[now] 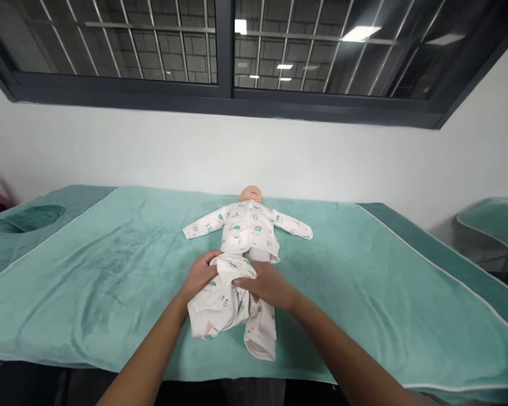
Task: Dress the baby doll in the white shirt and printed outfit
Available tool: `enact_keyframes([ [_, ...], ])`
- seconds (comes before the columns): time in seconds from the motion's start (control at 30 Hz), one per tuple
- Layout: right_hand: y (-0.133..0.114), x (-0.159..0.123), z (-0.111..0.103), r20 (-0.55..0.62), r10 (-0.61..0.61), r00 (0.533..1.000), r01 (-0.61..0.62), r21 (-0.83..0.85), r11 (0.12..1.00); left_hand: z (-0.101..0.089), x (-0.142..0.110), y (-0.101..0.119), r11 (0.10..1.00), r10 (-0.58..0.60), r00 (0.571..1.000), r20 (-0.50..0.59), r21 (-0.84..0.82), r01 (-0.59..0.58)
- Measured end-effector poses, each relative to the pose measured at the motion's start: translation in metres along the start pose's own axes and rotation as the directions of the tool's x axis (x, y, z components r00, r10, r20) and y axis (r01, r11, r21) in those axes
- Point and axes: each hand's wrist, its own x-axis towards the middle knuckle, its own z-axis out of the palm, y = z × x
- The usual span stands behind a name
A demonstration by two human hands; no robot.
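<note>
A baby doll [250,194] lies on its back on a green covered bed, its head toward the wall. It wears a white printed jacket [249,225] with both sleeves spread out to the sides. Below the jacket hem, matching baby pants [224,304] are bunched around the doll's lower body, one leg hanging toward the near edge. My left hand [201,275] grips the pants at their left side, thumb on top of the cloth. My right hand [271,285] pinches the waist part from the right. The doll's legs are hidden by the cloth.
The green bed cover [122,270] stretches out on both sides, with a round face hole [31,219] at the far left. Behind it rises a white wall [173,146] under a dark-framed barred window [224,51]. Another green-covered surface [495,223] stands at the right.
</note>
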Motion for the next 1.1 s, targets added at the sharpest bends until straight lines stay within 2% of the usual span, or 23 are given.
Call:
enact_keyframes([
  [0.07, 0.0, -0.002, -0.001, -0.078, 0.022, 0.997, -0.026, -0.05, 0.998, 0.001, -0.003, -0.004, 0.998, -0.037, 0.997, 0.071, -0.044, 0.041],
  [0.13, 0.001, -0.004, -0.001, -0.146, -0.004, 0.989, -0.023, -0.179, 0.983, -0.004, -0.011, -0.011, 0.993, -0.049, 0.982, 0.185, -0.096, 0.068],
  [0.23, 0.001, -0.004, 0.002, -0.162, -0.081, 0.983, 0.013, -0.385, 0.923, -0.016, -0.021, -0.025, 0.981, -0.03, 0.952, 0.303, -0.172, 0.086],
  [0.3, -0.001, -0.001, 0.004, -0.149, -0.127, 0.981, 0.029, -0.53, 0.848, -0.021, -0.023, -0.033, 0.971, -0.026, 0.956, 0.293, -0.22, 0.094],
  [0.4, -0.005, 0.009, 0.004, -0.115, -0.213, 0.97, 0.061, -0.735, 0.675, -0.02, -0.018, -0.042, 0.955, -0.026, 0.979, 0.2, -0.284, 0.083],
  [0.5, -0.008, 0.02, 0.004, -0.117, -0.264, 0.958, 0.059, -0.815, 0.576, -0.018, -0.016, -0.046, 0.944, -0.022, 0.986, 0.167, -0.321, 0.076],
  [0.57, -0.007, 0.024, 0.006, -0.149, -0.262, 0.954, 0.034, -0.811, 0.584, -0.019, -0.017, -0.044, 0.937, -0.015, 0.978, 0.206, -0.34, 0.086],
  [0.63, -0.004, 0.024, 0.009, -0.177, -0.235, 0.956, 0.013, -0.772, 0.636, -0.022, -0.019, -0.041, 0.947, -0.001, 0.958, 0.288, -0.307, 0.094],
  [0.73, 0.003, 0.019, 0.009, -0.189, -0.188, 0.964, 0.008, -0.686, 0.728, -0.022, -0.023, -0.037, 0.992, 0.009, 0.94, 0.341, -0.124, 0.036],
  [0.83, 0.007, 0.012, 0.003, -0.128, -0.171, 0.977, 0.056, -0.621, 0.781, -0.018, -0.02, -0.033, 0.989, 0.018, 0.967, 0.256, 0.137, -0.054],
  [0.93, 0.007, 0.008, -0.005, 0.022, -0.175, 0.984, 0.155, -0.581, 0.799, -0.015, -0.011, -0.032, 0.931, 0.062, 0.97, 0.234, 0.337, -0.141],
  [1.0, 0.006, 0.007, -0.008, 0.094, -0.161, 0.982, 0.186, -0.576, 0.796, -0.015, -0.003, -0.034, 0.904, 0.086, 0.972, 0.221, 0.392, -0.169],
  [1.1, 0.005, 0.009, -0.005, 0.1, -0.145, 0.984, 0.176, -0.628, 0.758, -0.016, 0.009, -0.04, 0.91, 0.119, 0.987, 0.109, 0.385, -0.152],
])
